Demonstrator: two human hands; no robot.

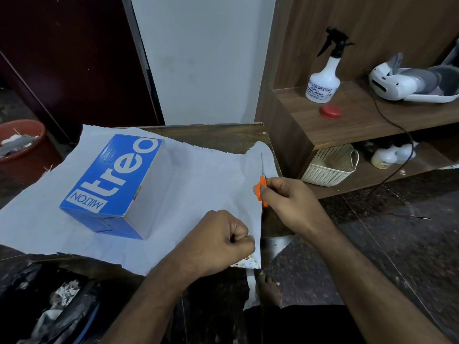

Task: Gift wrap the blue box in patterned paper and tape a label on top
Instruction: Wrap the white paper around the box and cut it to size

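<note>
- The blue box (116, 187) sits on the wrapping paper (198, 184), toward its left half, "MILTON treo" printed on top. The paper lies plain side up across a dark wooden table (223, 136); a bit of the pattern peeks out at the near right corner.
- Left hand (218, 242) is curled up tight, pinching the paper's near right edge.
- Right hand (288, 202) grips orange-handled scissors (262, 184), blades pointing away along the paper's right edge.
- Containers: a reddish bin (22, 145) at far left holds paper scraps and other junk. A cream woven basket (330, 165) sits on the lower shelf; can't see inside it.
- Upper shelf has a white spray bottle (324, 80), a red cap (330, 111) just in front of it, and a white headset (407, 80).
</note>
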